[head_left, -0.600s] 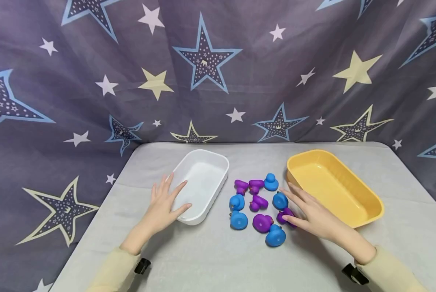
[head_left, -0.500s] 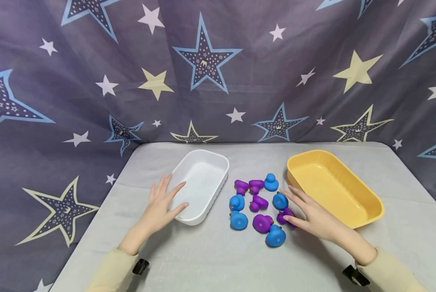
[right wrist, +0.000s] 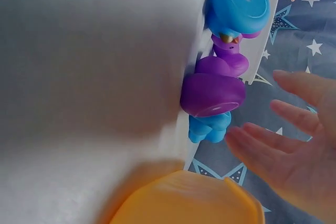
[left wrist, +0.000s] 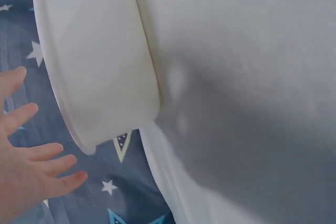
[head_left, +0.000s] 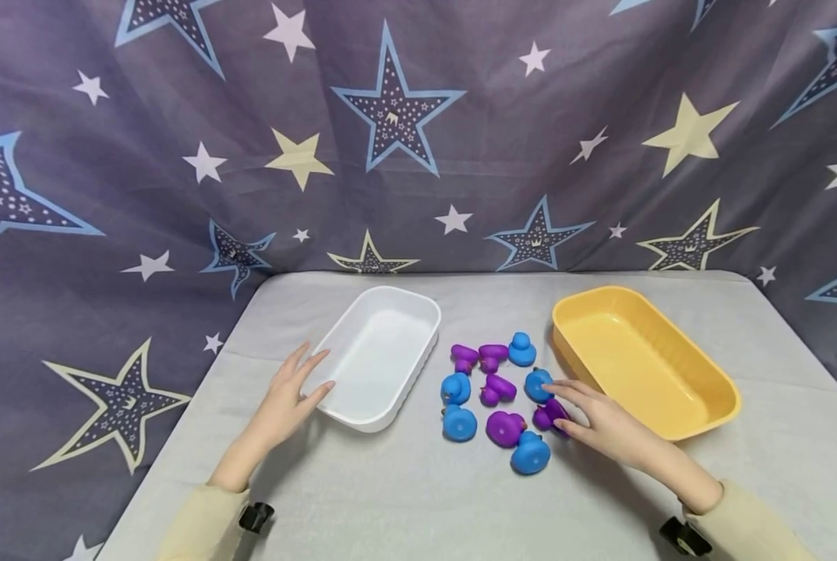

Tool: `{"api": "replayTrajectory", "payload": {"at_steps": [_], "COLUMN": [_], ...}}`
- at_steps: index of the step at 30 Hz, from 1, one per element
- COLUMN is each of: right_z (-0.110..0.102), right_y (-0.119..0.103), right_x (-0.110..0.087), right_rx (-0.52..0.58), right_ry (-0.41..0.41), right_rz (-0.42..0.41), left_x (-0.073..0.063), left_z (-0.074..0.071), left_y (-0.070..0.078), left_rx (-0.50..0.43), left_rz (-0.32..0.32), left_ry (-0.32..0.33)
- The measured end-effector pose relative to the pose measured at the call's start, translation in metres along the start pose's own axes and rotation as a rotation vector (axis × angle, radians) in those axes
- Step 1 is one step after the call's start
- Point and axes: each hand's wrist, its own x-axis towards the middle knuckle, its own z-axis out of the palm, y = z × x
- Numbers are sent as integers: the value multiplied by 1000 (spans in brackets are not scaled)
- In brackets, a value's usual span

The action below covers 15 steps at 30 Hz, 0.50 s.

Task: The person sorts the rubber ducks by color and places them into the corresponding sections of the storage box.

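Note:
My left hand hovers at the near left side of a white plastic tub, fingers spread, holding nothing. In the left wrist view its fingers stand apart from the tub wall. My right hand reaches over the right edge of a group of rubber ducks, with fingers extended. Its fingertips are close over a purple duck lying on its side and a blue duck. In the right wrist view a gap shows between the fingers and the purple duck.
Several more blue and purple ducks, such as a blue one and a purple one, lie mid-table. A yellow tub stands right of them. Behind the grey-clothed table hangs a star-patterned curtain.
My left hand has drawn back left and toward me, from over the white tub to beside it. The right hand's fingers have dipped slightly toward the ducks, which lie as before.

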Motion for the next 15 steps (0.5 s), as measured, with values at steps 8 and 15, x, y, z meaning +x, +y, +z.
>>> {"api": "replayTrajectory", "payload": {"at_steps": [8,15], "right_z": [3,5], "right_y": [3,5], "right_x": [-2,-3], "right_rx": [40,-1], "right_ry": [-39,-33], "right_rz": [10,-21], "left_x": [-4,-6], "left_z": [-2,-2], "left_y": [-9,-18], "left_rx": [-43,-107], "left_rz": [-64,-94], "left_ry": [-34,-33]}}
